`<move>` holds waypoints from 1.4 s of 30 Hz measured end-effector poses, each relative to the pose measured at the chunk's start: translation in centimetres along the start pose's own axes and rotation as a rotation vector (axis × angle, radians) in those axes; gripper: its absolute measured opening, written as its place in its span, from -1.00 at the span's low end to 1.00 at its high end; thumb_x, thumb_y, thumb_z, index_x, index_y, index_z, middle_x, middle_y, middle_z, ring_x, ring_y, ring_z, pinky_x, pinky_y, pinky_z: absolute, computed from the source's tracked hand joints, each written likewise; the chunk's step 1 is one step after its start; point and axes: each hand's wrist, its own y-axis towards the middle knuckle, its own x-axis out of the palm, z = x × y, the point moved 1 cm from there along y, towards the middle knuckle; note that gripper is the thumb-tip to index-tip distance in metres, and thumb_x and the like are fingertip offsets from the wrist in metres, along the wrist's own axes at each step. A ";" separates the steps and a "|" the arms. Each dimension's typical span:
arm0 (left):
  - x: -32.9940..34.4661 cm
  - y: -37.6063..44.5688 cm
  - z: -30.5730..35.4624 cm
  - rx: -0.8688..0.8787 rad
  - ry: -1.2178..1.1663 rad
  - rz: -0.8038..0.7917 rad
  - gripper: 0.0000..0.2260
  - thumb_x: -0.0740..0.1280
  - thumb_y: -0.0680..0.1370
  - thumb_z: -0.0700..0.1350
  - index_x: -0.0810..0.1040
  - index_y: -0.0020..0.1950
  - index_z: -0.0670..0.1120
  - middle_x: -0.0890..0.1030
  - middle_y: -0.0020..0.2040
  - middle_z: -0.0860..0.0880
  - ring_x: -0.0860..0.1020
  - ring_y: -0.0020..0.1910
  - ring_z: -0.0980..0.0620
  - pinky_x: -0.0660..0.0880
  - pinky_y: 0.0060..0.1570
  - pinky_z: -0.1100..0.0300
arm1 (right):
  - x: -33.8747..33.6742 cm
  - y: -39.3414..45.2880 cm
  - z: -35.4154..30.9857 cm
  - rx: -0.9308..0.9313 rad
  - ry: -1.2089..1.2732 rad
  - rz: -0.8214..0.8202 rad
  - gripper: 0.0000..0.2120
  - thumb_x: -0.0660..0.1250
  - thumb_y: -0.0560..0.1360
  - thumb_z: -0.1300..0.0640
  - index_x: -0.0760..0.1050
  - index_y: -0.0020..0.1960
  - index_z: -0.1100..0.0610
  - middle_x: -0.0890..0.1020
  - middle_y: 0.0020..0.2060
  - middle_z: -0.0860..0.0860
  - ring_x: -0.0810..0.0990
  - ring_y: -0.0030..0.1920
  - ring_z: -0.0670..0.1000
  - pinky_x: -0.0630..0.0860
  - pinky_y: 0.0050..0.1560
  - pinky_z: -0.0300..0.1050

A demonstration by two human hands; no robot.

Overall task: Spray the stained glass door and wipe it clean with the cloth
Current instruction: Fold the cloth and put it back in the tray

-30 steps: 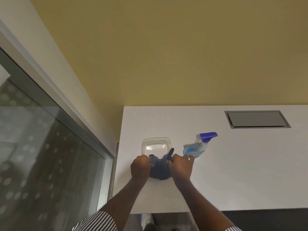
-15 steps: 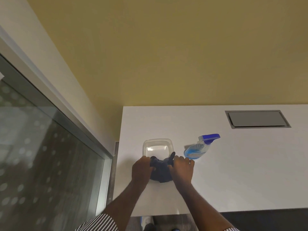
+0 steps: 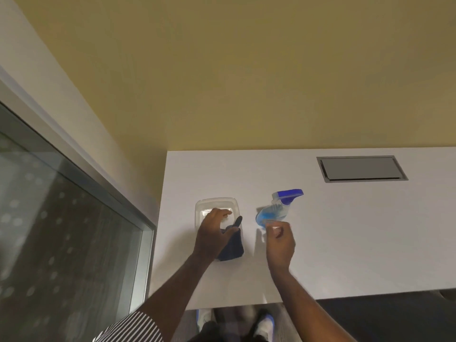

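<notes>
The left hand [image 3: 214,232] lies on the dark cloth [image 3: 232,249] on the white table [image 3: 345,243], fingers spread loosely over it and the clear tub [image 3: 217,204] just behind. The right hand [image 3: 280,245] hovers, fingers curled but gripping nothing, just short of the spray bottle [image 3: 277,209]. The glass door [image 3: 61,230] stands left of the table
</notes>
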 end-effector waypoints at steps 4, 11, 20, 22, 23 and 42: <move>2.4 2.0 4.1 -0.156 -0.218 -0.262 -0.38 0.56 0.45 0.07 0.43 0.45 0.02 0.45 0.33 0.21 0.45 0.26 0.20 0.40 0.27 0.25 | -4.5 3.1 -1.1 -0.011 0.333 0.004 -0.54 0.48 0.52 0.27 0.43 0.34 0.01 0.56 0.21 0.03 0.56 0.20 0.01 0.58 0.15 -0.22; 6.7 4.5 9.0 -0.204 -0.224 -0.487 -0.36 0.56 0.47 -0.09 0.37 0.49 0.00 0.46 0.30 0.14 0.49 0.27 0.08 0.38 0.22 0.23 | -7.7 10.1 -3.4 -0.234 0.248 -0.587 -0.33 0.53 0.48 0.31 0.40 0.51 0.02 0.52 0.42 -0.13 0.48 0.41 -0.17 0.40 0.37 -0.37; 9.8 6.0 8.7 -0.373 -0.272 -0.423 -0.58 0.52 0.45 -0.01 0.55 0.25 -0.07 0.67 0.11 -0.03 0.65 0.12 -0.12 0.59 0.22 -0.11 | -5.3 12.7 -4.8 -0.192 0.243 -0.798 -0.48 0.57 0.36 0.01 0.63 0.27 0.17 0.73 0.16 0.05 0.70 0.16 0.07 0.64 0.17 -0.06; 11.1 6.0 7.5 -0.375 -0.234 -0.393 -0.56 0.47 0.43 0.07 0.55 0.25 -0.06 0.68 0.09 -0.05 0.67 0.06 -0.10 0.62 0.17 -0.13 | -5.0 12.9 -4.6 -0.172 0.270 -0.784 -0.50 0.55 0.33 -0.02 0.65 0.19 0.21 0.74 0.06 0.12 0.72 0.09 0.13 0.65 0.14 0.02; 11.7 6.0 6.8 -0.369 -0.223 -0.391 -0.53 0.45 0.42 0.12 0.55 0.25 -0.05 0.69 0.08 -0.05 0.68 0.04 -0.08 0.63 0.15 -0.13 | -5.0 13.0 -4.5 -0.169 0.275 -0.779 -0.55 0.55 0.35 0.02 0.65 0.16 0.23 0.74 0.03 0.15 0.72 0.06 0.16 0.65 0.11 0.03; -3.9 11.7 8.9 -0.122 -0.067 -0.208 -0.48 0.59 0.35 0.18 0.65 0.24 0.01 0.72 0.14 0.07 0.67 0.06 0.10 0.63 0.12 0.00 | -1.6 9.3 -18.2 -0.343 0.532 -0.743 -0.78 0.50 0.43 0.37 0.66 0.03 0.18 0.75 -0.16 -0.02 0.71 -0.11 -0.02 0.59 -0.07 -0.25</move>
